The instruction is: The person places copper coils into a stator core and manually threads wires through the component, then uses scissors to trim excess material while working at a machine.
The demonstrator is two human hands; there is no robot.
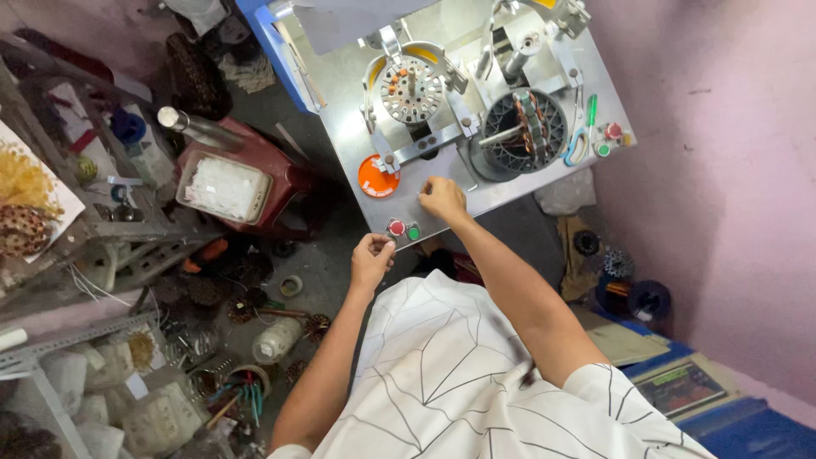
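— So, where do the hands stand at the winding machine's desk (510, 191)?

— The left hand (371, 257) is curled nearly closed just beside the red button (396, 227) and green button (413, 232) at the desk's near edge, thumb towards them; whether it pinches anything I cannot tell. The right hand (443, 200) rests knuckles-up on the metal top, fingers folded, just below the clamp bar; nothing shows in its grip.

— And the work itself?

— The black stator with copper coils (520, 132) sits in the right station, a shaft pushed into it. The left station carries a round slotted metal form (410, 88).

— Which step, would you say?

— I'd judge it the starting or stopping of a cycle. Next calls for a clean press on one button, with the right hand kept away from the fixtures.
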